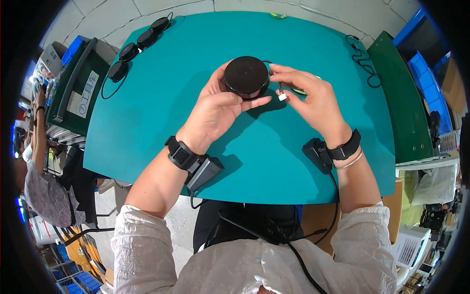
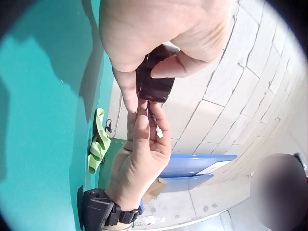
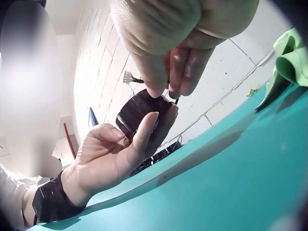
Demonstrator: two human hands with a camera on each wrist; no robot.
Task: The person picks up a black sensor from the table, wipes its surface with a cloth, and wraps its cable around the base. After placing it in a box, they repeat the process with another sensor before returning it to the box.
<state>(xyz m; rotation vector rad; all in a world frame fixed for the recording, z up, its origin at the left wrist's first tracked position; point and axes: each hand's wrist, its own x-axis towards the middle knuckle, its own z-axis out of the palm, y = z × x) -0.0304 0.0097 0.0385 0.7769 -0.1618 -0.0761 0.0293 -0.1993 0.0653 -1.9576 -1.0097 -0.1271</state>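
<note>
A round black puck-shaped device (image 1: 246, 76) with a glossy top is held above the table by my left hand (image 1: 213, 110), fingers and thumb curled round its side. From its far right edge comes a short dark cable (image 3: 137, 80) that ends in a white multi-pin plug (image 1: 282, 97). My right hand (image 1: 313, 95) pinches this cable close beside the device, its fingertips right at the device's edge in the right wrist view. The plug dangles free by the right thumb, and the left wrist view shows the device's dark side wall (image 2: 156, 86).
Several similar black round devices (image 1: 128, 52) lie in a row at the back left of the green table (image 1: 274, 161). A loose black cable (image 1: 364, 63) lies at the back right. Behind my right hand is a light green cloth (image 2: 99, 144). Green cabinets (image 1: 399, 108) flank the table.
</note>
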